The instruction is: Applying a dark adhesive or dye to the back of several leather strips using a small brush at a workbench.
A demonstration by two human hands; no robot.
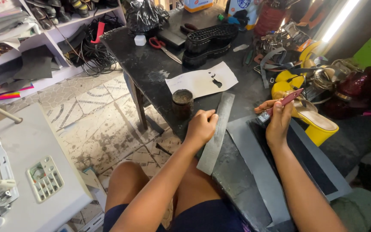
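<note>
long flat grey leather strip point(216, 131) is pinned on the dark desk point(151, 73), frame middle, by left hand point(200, 128), fingers curled shut | pink-handled small tool point(280, 104) is pinched in right hand point(278, 122) fingers | strip judged light, bendy; best held near its middle

Bright, even daylight; tube lamp point(339, 19) glares upper right. Soft shadows under tabletop point(151, 68). Wide-angle bending at edges; right corner blurred.
</note>
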